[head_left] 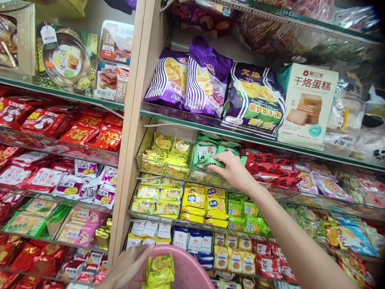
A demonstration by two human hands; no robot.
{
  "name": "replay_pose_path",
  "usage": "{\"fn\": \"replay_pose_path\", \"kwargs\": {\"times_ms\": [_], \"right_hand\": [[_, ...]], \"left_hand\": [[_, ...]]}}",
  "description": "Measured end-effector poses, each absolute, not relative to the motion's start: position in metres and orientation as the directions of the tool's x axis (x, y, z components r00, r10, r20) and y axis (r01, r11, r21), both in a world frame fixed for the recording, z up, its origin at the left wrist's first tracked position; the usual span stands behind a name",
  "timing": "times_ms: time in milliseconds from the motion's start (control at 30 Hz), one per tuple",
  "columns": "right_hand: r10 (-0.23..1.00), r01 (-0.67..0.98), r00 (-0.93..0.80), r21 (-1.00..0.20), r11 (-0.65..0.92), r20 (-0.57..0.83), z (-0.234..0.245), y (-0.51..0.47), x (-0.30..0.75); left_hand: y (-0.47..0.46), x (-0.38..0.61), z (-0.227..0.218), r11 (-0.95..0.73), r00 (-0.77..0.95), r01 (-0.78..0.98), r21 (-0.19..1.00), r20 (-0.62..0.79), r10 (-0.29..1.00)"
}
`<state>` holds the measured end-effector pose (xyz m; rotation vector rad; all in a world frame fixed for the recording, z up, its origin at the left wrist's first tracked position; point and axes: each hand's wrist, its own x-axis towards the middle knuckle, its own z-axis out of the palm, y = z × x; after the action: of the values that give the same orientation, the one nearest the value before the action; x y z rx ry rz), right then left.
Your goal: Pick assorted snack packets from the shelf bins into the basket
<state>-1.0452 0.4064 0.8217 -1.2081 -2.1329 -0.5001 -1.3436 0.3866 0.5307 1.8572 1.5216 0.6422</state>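
Observation:
My right hand [230,168] reaches into a clear shelf bin of green snack packets [206,152]. Its fingers are apart, with the fingertips at the packets, and none is visibly lifted. At the bottom, my left hand [129,267] grips the left rim of a pink plastic basket [192,261]. Part of that hand is cut off by the frame edge. Inside the basket lie yellow snack packets [159,269] with a lemon-like picture. Left of the green packets, the neighbouring bin holds yellow packets [165,154]; red packets [272,166] lie to the right, partly behind my wrist.
Above my right hand runs a glass shelf edge [210,126] carrying purple chip bags [207,80] and a cake box [308,104]. A wooden upright [129,120] divides this rack from the left one, which holds red packets [78,132]. Further bins of wrapped snacks [195,200] sit below.

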Motion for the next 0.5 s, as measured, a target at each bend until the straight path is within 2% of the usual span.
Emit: {"fn": "replay_pose_path", "kwargs": {"times_ms": [167,500], "right_hand": [[0.558,0.820,-0.353,-0.040,0.572,0.751,0.8239,0.4031,-1.0415],[0.408,0.766,-0.290,-0.045,0.641,0.866,0.8206,0.4016,-1.0394]], "left_hand": [[0.3904,-1.3436,0.5242,-0.134,0.218,0.662,0.737,-0.018,0.976],[0.3916,-1.3431,0.5232,-0.129,0.228,0.667,0.734,-0.036,0.973]]}}
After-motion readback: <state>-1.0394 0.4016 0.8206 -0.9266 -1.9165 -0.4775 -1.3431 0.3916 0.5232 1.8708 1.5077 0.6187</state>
